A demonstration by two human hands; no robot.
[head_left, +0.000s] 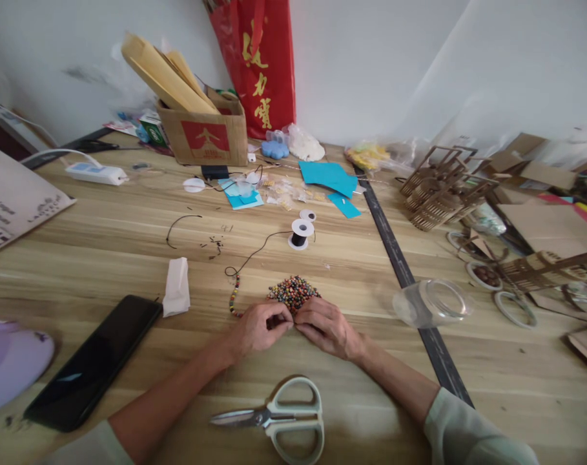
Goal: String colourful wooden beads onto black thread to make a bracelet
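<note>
My left hand (264, 326) is closed in a pinch. A strand of small multicoloured beads (234, 298) on black cord runs in under its fingers. Close against its fingertips, my right hand (328, 326) pinches too; what it holds is too small and hidden to make out. Just beyond both hands lies a pile of loose coloured beads (294, 290), partly covered by the fingers. From the strand the thin black cord (259, 248) leads back to a white spool (299, 236) wound with black. Scissors with pale handles (293, 416) rest on the near side of the table, below the hands.
Left of my arms are a black phone (97, 361) and a folded white paper (176, 287). A clear plastic jar (433, 303) lies on its side at right. Behind stand a cardboard box (206, 135), blue cards (327, 177), small plastic packets and bamboo baskets (433, 194).
</note>
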